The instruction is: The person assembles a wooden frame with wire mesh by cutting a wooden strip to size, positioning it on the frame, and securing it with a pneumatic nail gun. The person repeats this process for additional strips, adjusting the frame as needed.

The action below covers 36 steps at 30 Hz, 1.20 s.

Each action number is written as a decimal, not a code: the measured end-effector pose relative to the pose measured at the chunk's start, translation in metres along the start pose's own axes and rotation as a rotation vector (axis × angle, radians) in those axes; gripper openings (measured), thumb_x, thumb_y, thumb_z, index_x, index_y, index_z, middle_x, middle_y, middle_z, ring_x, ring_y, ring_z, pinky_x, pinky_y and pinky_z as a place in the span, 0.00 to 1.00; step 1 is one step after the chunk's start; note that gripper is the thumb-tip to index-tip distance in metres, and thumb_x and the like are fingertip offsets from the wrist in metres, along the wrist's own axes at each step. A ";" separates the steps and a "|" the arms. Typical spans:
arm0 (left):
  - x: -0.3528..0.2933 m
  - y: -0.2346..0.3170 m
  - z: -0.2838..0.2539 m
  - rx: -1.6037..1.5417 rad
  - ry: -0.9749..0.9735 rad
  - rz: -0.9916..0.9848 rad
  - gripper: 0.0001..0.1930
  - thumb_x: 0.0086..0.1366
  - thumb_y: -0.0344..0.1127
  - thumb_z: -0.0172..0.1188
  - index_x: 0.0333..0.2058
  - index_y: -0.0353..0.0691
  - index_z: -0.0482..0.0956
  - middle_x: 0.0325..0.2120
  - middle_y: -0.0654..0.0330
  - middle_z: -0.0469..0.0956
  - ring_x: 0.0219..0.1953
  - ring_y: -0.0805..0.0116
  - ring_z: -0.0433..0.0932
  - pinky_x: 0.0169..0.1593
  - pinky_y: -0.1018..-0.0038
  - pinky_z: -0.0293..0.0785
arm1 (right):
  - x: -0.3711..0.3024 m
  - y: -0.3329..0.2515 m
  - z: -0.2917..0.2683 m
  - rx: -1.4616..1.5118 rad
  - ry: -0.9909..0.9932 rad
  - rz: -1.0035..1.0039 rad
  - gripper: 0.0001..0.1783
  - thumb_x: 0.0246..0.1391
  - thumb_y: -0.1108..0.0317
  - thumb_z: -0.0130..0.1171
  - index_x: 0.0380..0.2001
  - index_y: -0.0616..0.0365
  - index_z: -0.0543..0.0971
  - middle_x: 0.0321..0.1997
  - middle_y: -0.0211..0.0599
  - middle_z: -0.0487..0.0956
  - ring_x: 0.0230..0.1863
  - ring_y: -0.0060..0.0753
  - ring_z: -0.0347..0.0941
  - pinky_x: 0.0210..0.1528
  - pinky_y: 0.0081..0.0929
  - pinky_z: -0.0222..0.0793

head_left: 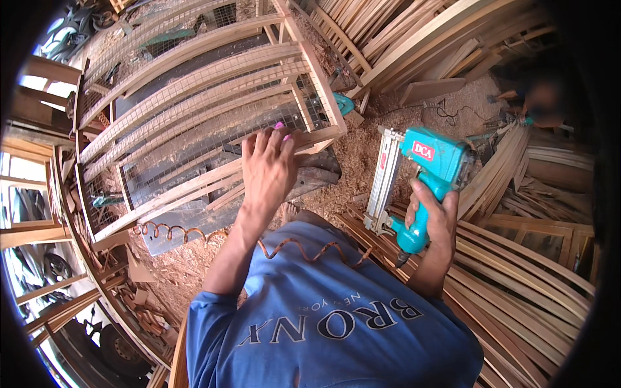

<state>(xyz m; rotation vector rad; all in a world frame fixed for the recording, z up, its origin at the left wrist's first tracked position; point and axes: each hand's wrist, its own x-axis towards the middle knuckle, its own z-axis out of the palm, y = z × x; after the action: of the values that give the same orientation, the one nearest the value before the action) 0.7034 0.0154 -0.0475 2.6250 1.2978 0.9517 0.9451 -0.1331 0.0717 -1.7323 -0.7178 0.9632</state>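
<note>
A pale wooden frame point(322, 90) with several slats and wire mesh lies on a dark worktop ahead of me, to the left. My left hand point(268, 161) rests on its near rail with the fingers curled over the wood. Small pink spots show at the fingertips; I cannot make out what they are. To the right, my right hand point(438, 216) is wrapped round the handle of a teal nail gun point(441, 155), held up in the air apart from the frame. Its silver magazine points to the left. An orange coiled hose point(304, 243) crosses in front of my blue shirt.
Long wooden strips point(517, 278) lie stacked at the lower right, and more timber point(401, 32) is piled at the back. Wood shavings point(362, 155) cover the floor. Another person point(546, 103) is at the far right. Wooden framing point(84, 213) stands along the left.
</note>
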 end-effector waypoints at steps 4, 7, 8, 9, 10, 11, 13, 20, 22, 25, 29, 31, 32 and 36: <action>0.007 -0.012 0.021 0.034 -0.036 0.083 0.16 0.58 0.35 0.68 0.45 0.41 0.83 0.44 0.60 0.79 0.47 0.60 0.76 0.50 0.62 0.68 | 0.002 0.005 -0.007 0.007 -0.017 -0.017 0.18 0.60 0.67 0.64 0.49 0.67 0.77 0.19 0.32 0.70 0.12 0.27 0.66 0.14 0.27 0.64; 0.003 -0.013 0.025 0.005 -0.009 0.115 0.14 0.59 0.33 0.66 0.45 0.40 0.83 0.43 0.60 0.79 0.44 0.60 0.77 0.48 0.64 0.69 | 0.005 -0.006 -0.005 -0.051 -0.045 -0.075 0.13 0.60 0.68 0.64 0.42 0.67 0.77 0.19 0.33 0.71 0.12 0.27 0.67 0.14 0.27 0.64; 0.002 -0.013 0.025 0.000 -0.011 0.109 0.14 0.60 0.33 0.65 0.45 0.40 0.83 0.42 0.60 0.79 0.44 0.60 0.77 0.47 0.65 0.69 | 0.005 -0.012 -0.003 -0.081 -0.057 -0.082 0.12 0.60 0.68 0.64 0.39 0.67 0.77 0.19 0.33 0.71 0.12 0.27 0.67 0.14 0.27 0.64; 0.001 -0.013 0.026 -0.008 0.004 0.115 0.14 0.60 0.32 0.65 0.45 0.40 0.83 0.42 0.60 0.79 0.44 0.60 0.77 0.47 0.64 0.69 | 0.007 -0.018 -0.002 -0.112 -0.069 -0.090 0.11 0.60 0.68 0.64 0.36 0.67 0.77 0.19 0.34 0.72 0.12 0.27 0.67 0.14 0.27 0.64; 0.001 -0.013 0.026 -0.011 0.003 0.114 0.14 0.60 0.32 0.65 0.45 0.40 0.83 0.42 0.60 0.79 0.43 0.60 0.77 0.47 0.64 0.69 | 0.008 -0.026 0.000 -0.163 -0.100 -0.090 0.11 0.60 0.67 0.64 0.35 0.66 0.77 0.19 0.33 0.73 0.12 0.26 0.68 0.15 0.26 0.64; 0.001 -0.014 0.026 -0.014 -0.005 0.103 0.14 0.60 0.32 0.64 0.45 0.40 0.83 0.41 0.60 0.80 0.43 0.60 0.77 0.47 0.64 0.69 | 0.010 -0.034 0.002 -0.214 -0.132 -0.090 0.11 0.60 0.66 0.65 0.34 0.65 0.78 0.19 0.33 0.74 0.13 0.25 0.69 0.17 0.25 0.65; 0.000 -0.016 0.027 -0.018 -0.008 0.139 0.15 0.59 0.33 0.62 0.45 0.40 0.83 0.40 0.61 0.78 0.43 0.63 0.76 0.49 0.63 0.70 | 0.015 -0.052 0.005 -0.352 -0.245 -0.078 0.12 0.60 0.64 0.65 0.34 0.64 0.79 0.20 0.32 0.77 0.14 0.23 0.71 0.18 0.25 0.67; -0.010 -0.030 0.031 0.037 -0.014 0.222 0.17 0.57 0.35 0.58 0.45 0.41 0.83 0.43 0.62 0.75 0.45 0.64 0.73 0.49 0.64 0.69 | 0.059 -0.104 0.044 -0.709 -0.633 0.031 0.15 0.61 0.60 0.64 0.35 0.63 0.79 0.19 0.34 0.77 0.15 0.24 0.73 0.19 0.28 0.70; -0.012 -0.033 0.032 0.051 -0.020 0.230 0.17 0.57 0.35 0.58 0.45 0.41 0.83 0.44 0.63 0.74 0.45 0.65 0.73 0.49 0.65 0.69 | 0.069 -0.111 0.055 -0.779 -0.609 0.040 0.15 0.61 0.60 0.64 0.34 0.64 0.78 0.17 0.35 0.76 0.14 0.25 0.74 0.17 0.29 0.70; -0.014 -0.035 0.032 0.056 0.001 0.239 0.18 0.58 0.34 0.58 0.47 0.41 0.83 0.43 0.63 0.75 0.43 0.66 0.73 0.48 0.65 0.69 | 0.080 -0.114 0.066 -0.774 -0.664 0.052 0.17 0.60 0.60 0.65 0.34 0.67 0.78 0.13 0.36 0.76 0.13 0.27 0.75 0.17 0.29 0.70; -0.015 -0.037 0.028 0.068 0.001 0.249 0.20 0.58 0.33 0.60 0.51 0.41 0.82 0.43 0.63 0.77 0.42 0.67 0.74 0.48 0.65 0.69 | 0.085 -0.111 0.071 -0.863 -0.658 0.078 0.20 0.59 0.57 0.66 0.29 0.66 0.79 0.13 0.37 0.77 0.14 0.27 0.76 0.19 0.31 0.71; -0.014 -0.037 0.026 0.076 -0.009 0.242 0.21 0.58 0.34 0.60 0.52 0.41 0.82 0.43 0.63 0.77 0.42 0.67 0.74 0.47 0.65 0.69 | 0.086 -0.110 0.073 -0.912 -0.679 0.040 0.21 0.58 0.55 0.66 0.26 0.65 0.79 0.13 0.36 0.77 0.13 0.27 0.75 0.20 0.32 0.71; -0.014 -0.037 0.025 0.069 -0.015 0.238 0.21 0.58 0.34 0.60 0.52 0.41 0.82 0.43 0.63 0.77 0.43 0.67 0.74 0.47 0.65 0.69 | 0.086 -0.110 0.074 -0.954 -0.669 0.041 0.21 0.58 0.54 0.66 0.25 0.64 0.80 0.13 0.36 0.77 0.13 0.27 0.75 0.20 0.32 0.72; -0.015 -0.037 0.024 0.049 -0.032 0.251 0.22 0.58 0.34 0.60 0.52 0.42 0.82 0.44 0.64 0.77 0.43 0.67 0.74 0.47 0.65 0.69 | 0.086 -0.113 0.078 -0.965 -0.694 0.033 0.20 0.58 0.54 0.65 0.25 0.62 0.80 0.13 0.36 0.77 0.13 0.27 0.75 0.21 0.33 0.72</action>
<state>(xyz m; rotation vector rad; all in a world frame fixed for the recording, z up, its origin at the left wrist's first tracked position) 0.6838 0.0332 -0.0865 2.8783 1.0141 0.9119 0.9182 0.0122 0.1389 -2.1970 -1.8328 1.3852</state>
